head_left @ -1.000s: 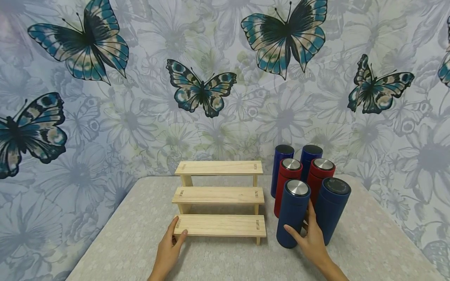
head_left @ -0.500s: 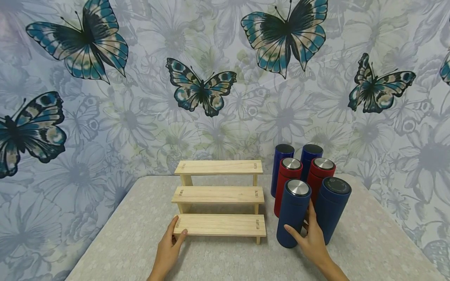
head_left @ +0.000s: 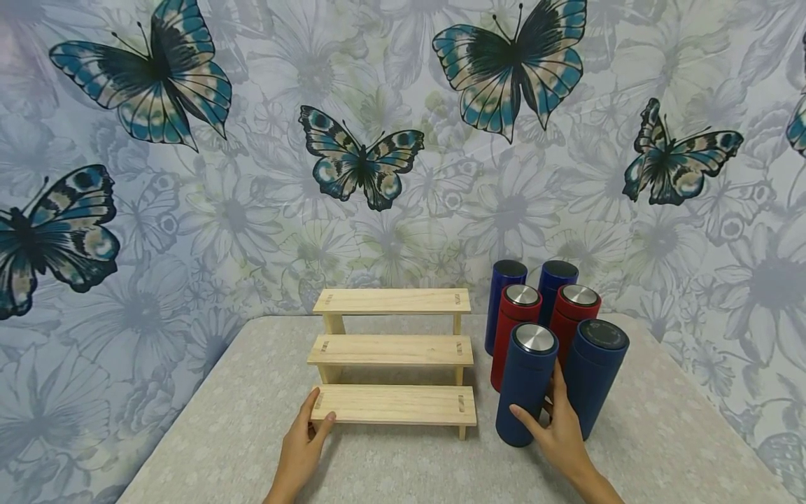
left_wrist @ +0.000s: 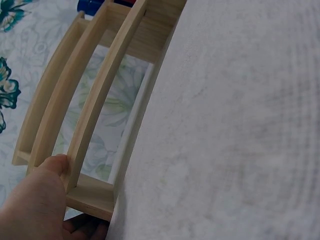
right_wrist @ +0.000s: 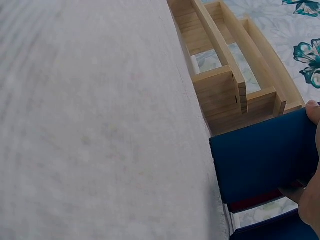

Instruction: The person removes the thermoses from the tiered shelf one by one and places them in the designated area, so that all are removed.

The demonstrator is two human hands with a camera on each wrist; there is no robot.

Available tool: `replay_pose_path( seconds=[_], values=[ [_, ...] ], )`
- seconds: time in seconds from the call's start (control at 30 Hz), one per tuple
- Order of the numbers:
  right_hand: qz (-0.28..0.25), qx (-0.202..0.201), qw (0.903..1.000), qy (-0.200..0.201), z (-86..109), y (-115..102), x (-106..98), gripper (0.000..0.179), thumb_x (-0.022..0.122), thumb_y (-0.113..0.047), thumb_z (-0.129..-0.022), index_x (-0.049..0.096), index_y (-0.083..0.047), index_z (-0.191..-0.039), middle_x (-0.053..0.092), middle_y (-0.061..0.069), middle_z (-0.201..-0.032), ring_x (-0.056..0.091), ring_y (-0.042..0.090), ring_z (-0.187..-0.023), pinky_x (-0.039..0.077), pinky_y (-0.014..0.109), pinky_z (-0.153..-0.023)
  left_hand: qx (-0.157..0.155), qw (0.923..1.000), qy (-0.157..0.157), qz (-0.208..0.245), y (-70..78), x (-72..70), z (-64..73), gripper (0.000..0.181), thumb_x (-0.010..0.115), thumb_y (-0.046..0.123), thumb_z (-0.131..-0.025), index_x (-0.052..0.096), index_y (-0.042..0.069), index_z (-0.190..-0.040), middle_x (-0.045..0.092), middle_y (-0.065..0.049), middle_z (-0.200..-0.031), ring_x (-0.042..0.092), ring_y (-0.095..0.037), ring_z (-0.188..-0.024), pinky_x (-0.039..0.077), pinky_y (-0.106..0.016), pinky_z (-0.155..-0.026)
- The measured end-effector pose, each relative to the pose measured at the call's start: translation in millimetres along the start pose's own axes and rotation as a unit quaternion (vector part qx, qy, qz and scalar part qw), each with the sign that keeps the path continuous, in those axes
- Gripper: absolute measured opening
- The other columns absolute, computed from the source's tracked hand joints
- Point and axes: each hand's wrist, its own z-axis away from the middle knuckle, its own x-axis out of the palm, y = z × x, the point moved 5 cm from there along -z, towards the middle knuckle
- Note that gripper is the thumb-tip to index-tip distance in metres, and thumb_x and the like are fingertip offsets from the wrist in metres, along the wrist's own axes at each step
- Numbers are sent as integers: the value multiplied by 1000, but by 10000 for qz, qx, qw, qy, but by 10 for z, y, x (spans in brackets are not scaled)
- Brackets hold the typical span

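Note:
A wooden three-step display stand (head_left: 393, 404) stands on the table. My left hand (head_left: 299, 444) holds the left end of its lowest step, thumb on the front edge; in the left wrist view the thumb (left_wrist: 54, 162) lies against the board. To the right, my right hand (head_left: 560, 434) grips a dark blue thermos (head_left: 525, 385) with a silver lid, thumb at its front and fingers behind. It stands upright beside the stand. The right wrist view shows the lower part of this blue thermos (right_wrist: 265, 155), with the thumb at the edge of the frame.
Close to the right hand stands another blue thermos (head_left: 598, 374) with a dark lid. Behind are two red thermoses, one on the left (head_left: 513, 332) and one on the right (head_left: 574, 318), then two darker blue ones at the back. A butterfly-print backdrop (head_left: 378, 245) rises behind the table (head_left: 220, 420).

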Motion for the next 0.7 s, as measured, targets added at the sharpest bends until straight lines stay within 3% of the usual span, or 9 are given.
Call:
replay_pose_path(
  seconds=[0.47, 0.6, 0.7],
  values=[
    [97, 279, 9994, -185, -15, -25, -2, 103, 74, -20, -81, -4, -28, -148, 28, 28, -142, 44, 48, -115, 42, 59, -83, -132, 9999, -15, 20, -13, -8, 2, 68, 51, 39, -95, 23, 4, -145, 41, -32, -132, 58, -37, -102, 51, -43, -80],
    [206, 351, 9989, -253, -4, -59, -23, 102, 73, -23, -82, -4, -26, -149, 30, 26, -139, 44, 45, -115, 42, 58, -86, -547, 9985, -24, 4, -28, -58, -9, 66, 52, 42, -93, 27, 8, -145, 49, -29, -125, 60, -30, -93, 53, -38, -70],
    [279, 271, 9989, -259, -3, -131, -57, 103, 73, -23, -81, -4, -24, -149, 31, 26, -139, 43, 45, -116, 39, 58, -89, -1167, 9922, 397, 203, -51, -153, -30, 54, 52, 36, -94, 38, 11, -139, 51, -24, -124, 56, -30, -97, 50, -41, -74]
  ],
)
